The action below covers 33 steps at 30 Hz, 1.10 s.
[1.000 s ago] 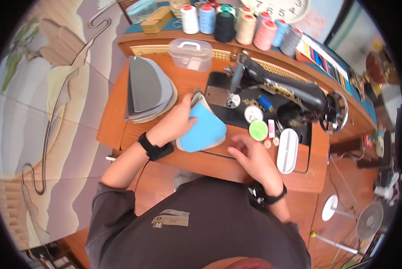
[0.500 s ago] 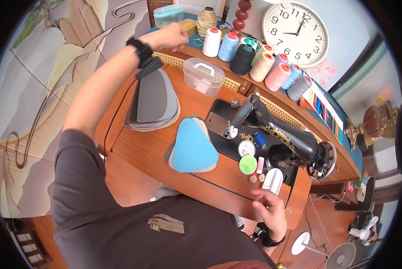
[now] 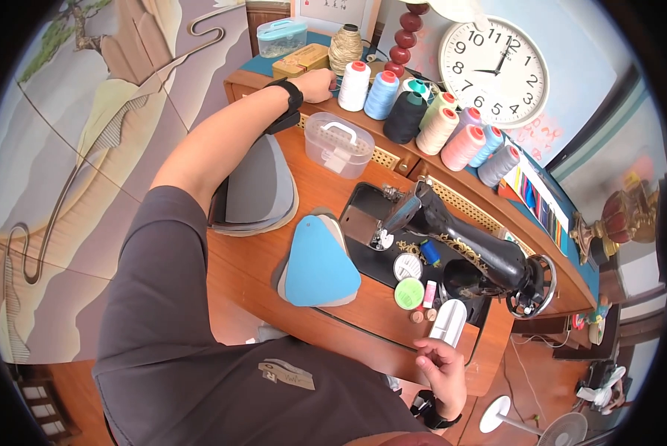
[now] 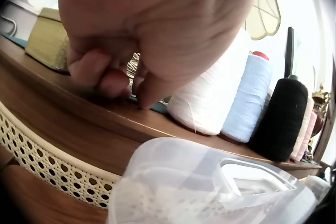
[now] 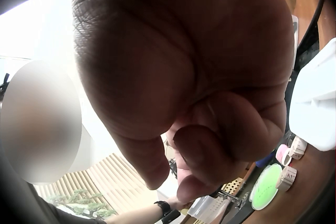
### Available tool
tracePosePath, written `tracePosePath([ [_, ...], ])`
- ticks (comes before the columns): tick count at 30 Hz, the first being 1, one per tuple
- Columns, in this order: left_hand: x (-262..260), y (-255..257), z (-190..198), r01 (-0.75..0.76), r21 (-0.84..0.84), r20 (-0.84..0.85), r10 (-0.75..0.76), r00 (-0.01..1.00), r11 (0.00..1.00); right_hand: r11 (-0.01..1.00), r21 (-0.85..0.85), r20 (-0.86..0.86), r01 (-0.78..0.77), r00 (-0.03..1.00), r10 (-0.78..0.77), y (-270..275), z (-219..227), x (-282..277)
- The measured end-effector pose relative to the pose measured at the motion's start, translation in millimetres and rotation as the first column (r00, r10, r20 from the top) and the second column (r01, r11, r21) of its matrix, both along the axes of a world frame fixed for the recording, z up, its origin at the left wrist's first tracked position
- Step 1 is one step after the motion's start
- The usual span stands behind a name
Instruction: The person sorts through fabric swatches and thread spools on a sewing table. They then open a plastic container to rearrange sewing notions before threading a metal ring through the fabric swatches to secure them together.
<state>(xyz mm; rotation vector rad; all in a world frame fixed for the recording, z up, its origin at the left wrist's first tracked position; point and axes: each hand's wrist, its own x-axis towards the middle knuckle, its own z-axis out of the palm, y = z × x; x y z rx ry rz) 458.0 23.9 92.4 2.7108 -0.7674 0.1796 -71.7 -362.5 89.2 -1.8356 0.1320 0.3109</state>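
Observation:
My left hand [image 3: 317, 86] reaches to the raised shelf at the back, between a gold box [image 3: 300, 61] and a white thread cone [image 3: 355, 86]. In the left wrist view its thumb and curled fingers [image 4: 113, 83] come down at the shelf's front edge; I cannot tell whether they pinch anything there. Near the table's front edge my right hand [image 3: 445, 372] hovers by a white oval tray [image 3: 448, 322], fingers loosely bent and holding nothing. A stack of rounded triangular pieces, blue on top [image 3: 321, 266], lies mid-table. Under the left forearm lies a grey stack of larger pieces [image 3: 263, 186].
A black sewing machine [image 3: 467, 241] stands on the right. Near it are a green round case [image 3: 408, 293], a white dial-like disc [image 3: 408, 267] and a blue spool [image 3: 430, 253]. Below the shelf is a clear plastic box [image 3: 338, 146]. Several thread cones, including a black one [image 3: 405, 117], line the shelf.
My left hand has left the blue-topped stack and gone up to the back shelf, then a little right toward the white cone. My right hand has drawn back toward the front right.

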Motion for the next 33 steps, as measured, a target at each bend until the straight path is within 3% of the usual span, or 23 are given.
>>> tracePosePath([
  [2, -3.5, -5.0, 5.3, -0.064, 0.092, -0.024, 0.066, 0.997, 0.994, 1.000, -0.003, -0.005, 0.006, 1.000, -0.006, 1.1, -1.9, 0.5],
  [6, -12.0, 2.9, 3.7, -0.055, 0.210, 0.035, 0.049, 0.998, 0.976, 1.000, -0.019, 0.002, -0.001, 1.000, 0.001, 4.3, -1.8, 2.4],
  [9, -20.6, 9.3, 8.3, -0.108, -0.079, 0.105, 0.116, 0.988, 0.991, 1.000, -0.008, 0.015, 0.001, 1.000, -0.001, 1.7, -7.8, 0.0],
  [11, -36.0, 11.1, 24.6, -0.246, -0.337, -0.038, 0.249, 0.968, 0.909, 1.000, -0.011, 0.023, 0.001, 1.000, 0.000, 0.8, -10.1, 0.4],
  [13, -43.5, 19.1, 35.5, -0.372, -0.531, -0.227, 0.296, 0.928, 0.761, 1.000, -0.013, 0.019, -0.001, 1.000, 0.002, 2.8, -9.0, 0.6],
  [15, -60.3, 29.7, 45.6, -0.334, -0.765, -0.302, 0.151, 0.941, 0.551, 1.000, -0.026, 0.034, 0.003, 0.999, -0.002, 3.4, -8.5, 2.3],
  [17, -81.3, 34.5, 56.3, -0.333, -0.891, -0.359, -0.028, 0.933, 0.310, 0.999, -0.043, 0.058, 0.018, 0.998, -0.016, 5.5, -9.5, 3.3],
  [20, -109.3, 46.7, 61.5, -0.303, -0.902, -0.355, -0.128, 0.926, 0.309, 0.942, -0.328, 0.112, 0.075, 0.993, -0.040, 8.7, -6.7, 10.6],
  [21, -120.0, 50.9, 60.9, -0.273, -0.923, -0.335, -0.216, 0.917, 0.272, 0.915, -0.390, 0.116, 0.102, 0.991, -0.061, 7.6, -7.2, 12.0],
  [24, -164.5, 47.2, 51.2, -0.222, -0.971, -0.236, -0.216, 0.947, 0.088, 0.849, -0.505, 0.151, 0.155, 0.984, -0.090, 0.5, -8.0, 13.2],
  [28, -237.6, 45.9, 29.8, -0.303, -0.953, -0.285, -0.401, 0.871, 0.019, 0.794, -0.554, 0.211, 0.252, 0.965, -0.158, -6.7, -5.1, 11.1],
  [33, -317.1, 12.7, 11.1, -0.413, -0.910, -0.343, -0.495, 0.799, -0.037, 0.700, -0.628, 0.223, 0.342, 0.940, -0.259, -8.0, -9.8, 25.2],
])
